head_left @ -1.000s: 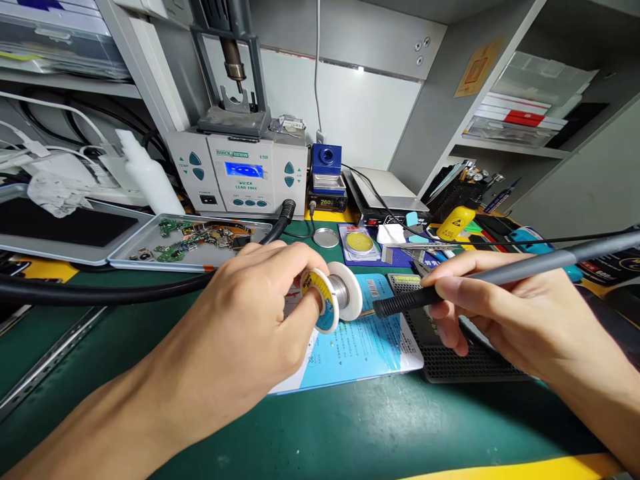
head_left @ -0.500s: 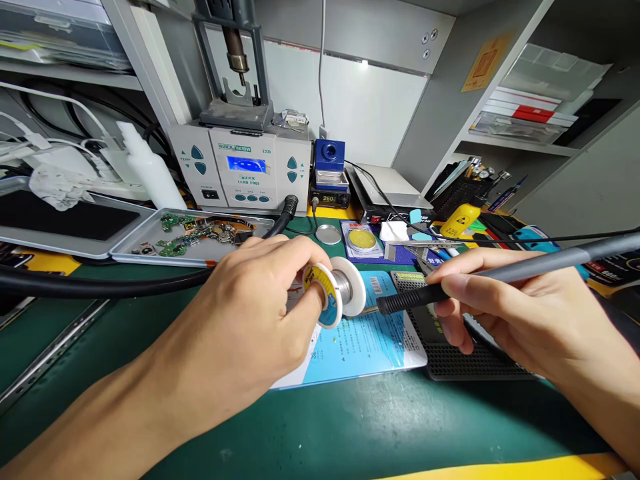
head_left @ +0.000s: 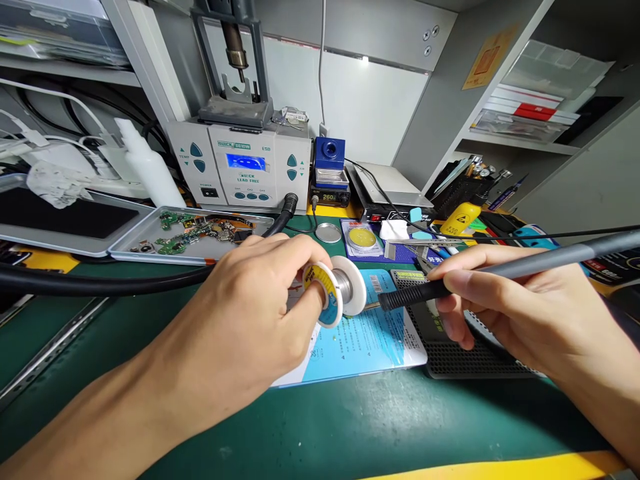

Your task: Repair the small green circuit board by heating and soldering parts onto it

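Observation:
Between the thumb and fingers of my left hand [head_left: 265, 300] is a white spool of solder wire [head_left: 353, 287] with a yellow and blue label. My right hand [head_left: 515, 293] holds a black soldering iron [head_left: 417, 293] like a pen, its tip pointing left. The iron's metal tip runs in behind the spool, so its end is hidden, and I cannot tell whether it touches the wire. Both are above a blue and white printed sheet [head_left: 370, 353] on the green mat. A dark perforated plate [head_left: 470, 363] lies under my right hand.
At the back stands a hot air station [head_left: 250, 173], with a small soldering station [head_left: 330, 187] beside it. A tray of circuit boards [head_left: 125, 250] sits behind my left hand. A thick black hose [head_left: 100, 281] crosses the left side. A yellow bottle [head_left: 460, 217] stands at right.
Both hands keep almost the same pose. The soldering iron has shifted very slightly to the right; the spool stays in place.

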